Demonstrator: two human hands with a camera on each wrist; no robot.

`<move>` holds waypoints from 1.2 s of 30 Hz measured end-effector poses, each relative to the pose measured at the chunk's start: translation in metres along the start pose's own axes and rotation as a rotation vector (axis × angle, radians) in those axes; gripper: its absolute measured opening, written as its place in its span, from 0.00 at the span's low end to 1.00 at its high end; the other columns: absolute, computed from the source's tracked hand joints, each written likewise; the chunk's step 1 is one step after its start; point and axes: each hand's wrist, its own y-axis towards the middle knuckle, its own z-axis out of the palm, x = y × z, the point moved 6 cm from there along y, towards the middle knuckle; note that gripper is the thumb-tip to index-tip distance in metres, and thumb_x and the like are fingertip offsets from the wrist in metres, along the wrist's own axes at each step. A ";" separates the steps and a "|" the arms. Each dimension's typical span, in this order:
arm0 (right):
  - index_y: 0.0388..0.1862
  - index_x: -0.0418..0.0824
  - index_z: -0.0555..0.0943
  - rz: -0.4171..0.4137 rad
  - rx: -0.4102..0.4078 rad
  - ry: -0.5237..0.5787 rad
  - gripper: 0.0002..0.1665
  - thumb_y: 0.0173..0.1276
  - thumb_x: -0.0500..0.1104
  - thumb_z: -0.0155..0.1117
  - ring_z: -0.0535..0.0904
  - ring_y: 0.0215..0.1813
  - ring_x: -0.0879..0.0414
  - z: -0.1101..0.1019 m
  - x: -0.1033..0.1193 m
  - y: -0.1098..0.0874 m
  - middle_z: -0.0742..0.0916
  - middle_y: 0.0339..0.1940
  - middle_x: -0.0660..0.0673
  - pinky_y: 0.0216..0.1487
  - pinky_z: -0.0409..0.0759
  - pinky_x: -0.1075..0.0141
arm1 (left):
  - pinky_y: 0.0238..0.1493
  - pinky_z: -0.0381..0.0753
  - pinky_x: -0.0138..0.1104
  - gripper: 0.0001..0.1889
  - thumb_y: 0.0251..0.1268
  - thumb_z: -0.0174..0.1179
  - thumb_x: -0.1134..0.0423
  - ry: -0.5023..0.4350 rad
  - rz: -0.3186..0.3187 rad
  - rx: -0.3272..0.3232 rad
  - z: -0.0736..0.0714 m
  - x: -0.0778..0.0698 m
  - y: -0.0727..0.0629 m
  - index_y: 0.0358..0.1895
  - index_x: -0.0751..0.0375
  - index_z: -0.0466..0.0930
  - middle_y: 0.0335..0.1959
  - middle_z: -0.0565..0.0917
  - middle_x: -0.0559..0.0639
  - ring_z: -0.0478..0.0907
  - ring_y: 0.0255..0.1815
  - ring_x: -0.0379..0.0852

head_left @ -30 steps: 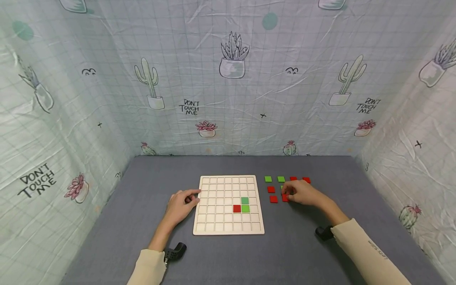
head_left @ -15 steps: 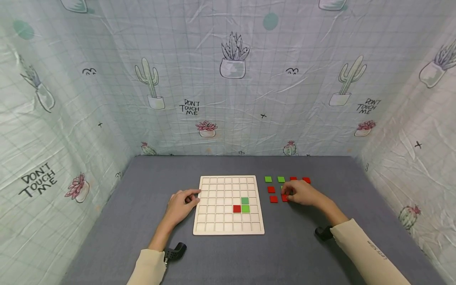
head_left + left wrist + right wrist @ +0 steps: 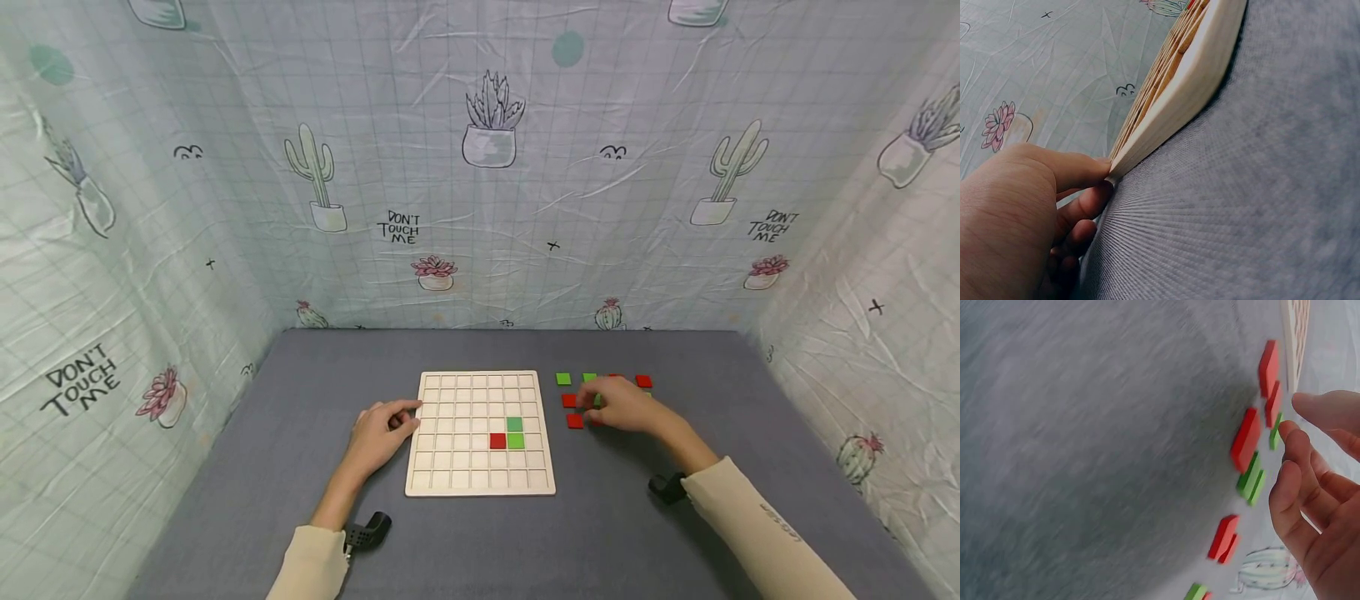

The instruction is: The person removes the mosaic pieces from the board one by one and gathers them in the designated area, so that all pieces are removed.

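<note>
A pale wooden grid board lies on the table. Set in its cells are a red tile, a bright green tile and a darker green tile. At the board's left edge, my left hand rests with thumb and index fingertips touching the side, the other fingers loosely bent. Over the loose tiles to the right hovers my right hand, hiding some of them. The right wrist view shows its thumb and fingertips apart with nothing between, close beside a red tile and a green tile.
Loose red and green square tiles lie in rough rows right of the board, among them a green tile and a red tile. The grey table is enclosed by a cactus-print cloth at the back and sides.
My right hand has shifted left and slightly up from the near red tile, which stays on the table. My left hand and the tiles on the board look unchanged.
</note>
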 end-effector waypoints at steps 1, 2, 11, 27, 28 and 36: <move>0.42 0.43 0.87 -0.001 0.002 0.001 0.08 0.66 0.34 0.69 0.80 0.37 0.59 0.000 0.002 0.002 0.89 0.40 0.49 0.40 0.79 0.65 | 0.50 0.61 0.41 0.15 0.69 0.68 0.56 0.003 0.002 0.000 0.000 0.000 0.000 0.57 0.45 0.88 0.30 0.81 0.36 0.69 0.32 0.38; 0.42 0.43 0.87 -0.002 0.003 0.003 0.08 0.66 0.34 0.69 0.80 0.36 0.60 0.001 0.004 0.003 0.89 0.40 0.49 0.40 0.78 0.65 | 0.50 0.61 0.41 0.15 0.69 0.68 0.56 0.004 0.004 -0.001 0.000 0.000 0.000 0.57 0.45 0.88 0.30 0.81 0.36 0.69 0.32 0.38; 0.45 0.42 0.87 0.003 0.017 0.021 0.08 0.69 0.36 0.68 0.79 0.39 0.61 0.008 0.012 0.013 0.90 0.43 0.47 0.41 0.79 0.65 | 0.50 0.61 0.41 0.14 0.69 0.67 0.55 -0.003 0.007 -0.002 0.000 -0.001 0.001 0.56 0.44 0.88 0.29 0.80 0.35 0.69 0.32 0.38; 0.42 0.44 0.86 -0.009 0.057 0.027 0.05 0.69 0.37 0.69 0.77 0.31 0.65 0.021 0.022 0.025 0.88 0.36 0.53 0.37 0.77 0.66 | 0.50 0.61 0.42 0.14 0.69 0.67 0.56 0.000 -0.005 -0.003 -0.001 -0.002 -0.001 0.56 0.45 0.88 0.30 0.81 0.36 0.69 0.33 0.39; 0.42 0.45 0.86 -0.006 0.056 0.027 0.05 0.69 0.37 0.69 0.77 0.31 0.65 0.021 0.023 0.025 0.88 0.36 0.53 0.37 0.77 0.66 | 0.50 0.61 0.42 0.14 0.69 0.67 0.56 0.003 -0.004 -0.005 -0.001 -0.002 -0.001 0.56 0.45 0.88 0.30 0.81 0.36 0.69 0.33 0.39; 0.42 0.44 0.86 -0.021 0.054 0.028 0.04 0.69 0.38 0.69 0.76 0.31 0.65 0.019 0.029 0.029 0.88 0.36 0.53 0.38 0.77 0.66 | 0.51 0.61 0.42 0.14 0.69 0.67 0.56 -0.002 0.002 -0.007 -0.001 -0.002 -0.001 0.56 0.46 0.88 0.30 0.81 0.37 0.69 0.33 0.39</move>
